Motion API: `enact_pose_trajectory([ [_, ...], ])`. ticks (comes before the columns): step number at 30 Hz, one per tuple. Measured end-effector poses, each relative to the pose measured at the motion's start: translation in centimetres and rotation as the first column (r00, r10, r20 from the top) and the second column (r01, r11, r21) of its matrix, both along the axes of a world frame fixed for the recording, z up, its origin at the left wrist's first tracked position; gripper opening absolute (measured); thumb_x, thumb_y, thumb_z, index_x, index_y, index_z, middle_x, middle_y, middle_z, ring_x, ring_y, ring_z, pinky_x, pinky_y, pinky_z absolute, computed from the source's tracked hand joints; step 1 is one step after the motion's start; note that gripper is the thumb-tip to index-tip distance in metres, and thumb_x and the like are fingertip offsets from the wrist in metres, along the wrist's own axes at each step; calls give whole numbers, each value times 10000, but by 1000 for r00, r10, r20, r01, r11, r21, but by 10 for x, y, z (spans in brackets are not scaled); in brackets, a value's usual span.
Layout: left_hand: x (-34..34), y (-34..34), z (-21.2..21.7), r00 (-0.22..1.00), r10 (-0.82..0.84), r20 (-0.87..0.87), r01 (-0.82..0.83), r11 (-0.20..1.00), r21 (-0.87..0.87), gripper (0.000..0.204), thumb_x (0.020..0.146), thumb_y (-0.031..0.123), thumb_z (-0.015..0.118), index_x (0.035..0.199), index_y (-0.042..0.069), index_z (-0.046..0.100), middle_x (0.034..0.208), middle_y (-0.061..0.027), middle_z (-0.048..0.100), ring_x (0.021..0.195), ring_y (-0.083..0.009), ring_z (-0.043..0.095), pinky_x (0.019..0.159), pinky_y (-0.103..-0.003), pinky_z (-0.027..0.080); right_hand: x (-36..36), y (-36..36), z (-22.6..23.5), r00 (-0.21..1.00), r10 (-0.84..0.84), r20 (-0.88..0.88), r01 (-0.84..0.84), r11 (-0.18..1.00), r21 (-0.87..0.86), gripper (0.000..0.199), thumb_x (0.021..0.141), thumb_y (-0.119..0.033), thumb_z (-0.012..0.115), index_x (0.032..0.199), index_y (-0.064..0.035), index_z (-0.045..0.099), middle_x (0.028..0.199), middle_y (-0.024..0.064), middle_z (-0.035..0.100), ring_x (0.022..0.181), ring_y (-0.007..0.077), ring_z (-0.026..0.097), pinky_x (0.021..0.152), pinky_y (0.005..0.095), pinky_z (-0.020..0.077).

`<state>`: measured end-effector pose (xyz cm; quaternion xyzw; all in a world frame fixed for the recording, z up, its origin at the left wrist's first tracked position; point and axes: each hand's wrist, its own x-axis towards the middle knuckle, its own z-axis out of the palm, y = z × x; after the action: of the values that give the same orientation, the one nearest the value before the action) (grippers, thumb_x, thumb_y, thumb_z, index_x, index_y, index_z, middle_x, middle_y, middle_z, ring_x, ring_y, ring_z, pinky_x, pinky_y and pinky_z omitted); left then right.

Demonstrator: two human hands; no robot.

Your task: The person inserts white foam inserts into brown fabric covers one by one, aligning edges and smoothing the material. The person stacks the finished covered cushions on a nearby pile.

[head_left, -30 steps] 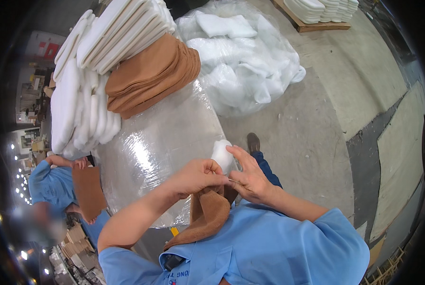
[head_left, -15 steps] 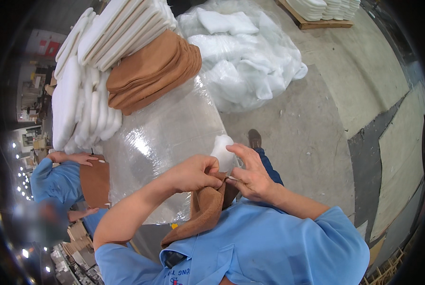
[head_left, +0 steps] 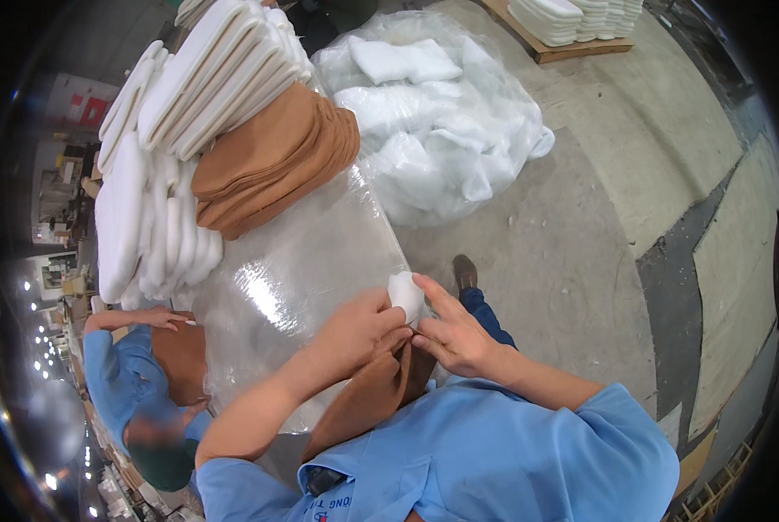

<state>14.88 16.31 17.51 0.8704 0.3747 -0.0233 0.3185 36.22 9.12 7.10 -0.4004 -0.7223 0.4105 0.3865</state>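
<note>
— What are the two hands doing, just below the middle of the frame?

— They meet there over a tan fabric cover (head_left: 367,396) and a small white foam piece (head_left: 404,294). The left hand (head_left: 359,329) comes in from the lower left, its fingers curled round the top edge of the cover, right against the foam. The right hand (head_left: 459,335) comes from the lower right, with its forefinger stretched up along the foam's right side and the other fingers bent in toward the cover's opening.

— So both are holding something?

— Both are closed on the work: the left pinches the cover's edge, and the right presses the foam, which sticks out at the top of the cover. How far the foam goes inside I cannot tell.

— Where does the cover lie?

— It hangs down from the hands toward the lower middle, in front of the person's blue shirt (head_left: 494,461), at the near edge of a bench wrapped in clear plastic film (head_left: 294,270).

— And around it?

— At the upper left of the frame a pile of folded tan covers (head_left: 276,161) rests on the film, with stacks of white foam pads (head_left: 207,78) above and left of it. A big clear bag of white stuffing (head_left: 433,113) lies on the concrete floor (head_left: 598,217) at the upper middle. At the left edge another person in blue (head_left: 124,383) handles a tan piece too.
</note>
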Motion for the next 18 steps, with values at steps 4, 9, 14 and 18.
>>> enact_pose_trajectory([
  [4, -7, 6, -37, 988, 59, 144, -64, 997, 33, 194, 944, 249, 778, 951, 77, 688, 1143, -123, 571, 934, -297, 623, 814, -407, 536, 4, 14, -10, 992, 88, -96, -101, 984, -144, 224, 1032, -217, 657, 955, -7, 650, 1597, 321, 377, 1408, 470, 476, 1136, 486, 430],
  [9, -8, 25, -64, 946, 209, 247, -152, 961, -233, 191, 980, 212, 738, 925, 42, 671, 1128, -122, 568, 888, -288, 608, 827, -372, 522, 1, 30, -12, 990, 5, -143, -50, 946, -319, 227, 1048, -222, 629, 1042, -4, 695, 1469, 203, 555, 1264, 357, 615, 1042, 423, 511],
  [14, -5, 43, -89, 884, 404, 236, -270, 852, -448, 218, 1003, 211, 698, 887, 30, 667, 976, -85, 572, 860, -227, 583, 776, -344, 471, -6, 50, -42, 980, -101, -170, 15, 895, -446, 237, 1054, -213, 627, 1065, 5, 719, 1281, 112, 647, 1124, 251, 652, 952, 349, 521],
  [18, -8, 48, -125, 749, 638, 179, -370, 627, -686, 278, 1012, 230, 684, 845, 10, 656, 902, -71, 553, 855, -193, 553, 739, -349, 445, -17, 61, -64, 946, -191, -261, -24, 764, -644, 239, 1068, -208, 608, 1040, 12, 697, 1162, 70, 619, 1018, 183, 599, 882, 300, 478],
])
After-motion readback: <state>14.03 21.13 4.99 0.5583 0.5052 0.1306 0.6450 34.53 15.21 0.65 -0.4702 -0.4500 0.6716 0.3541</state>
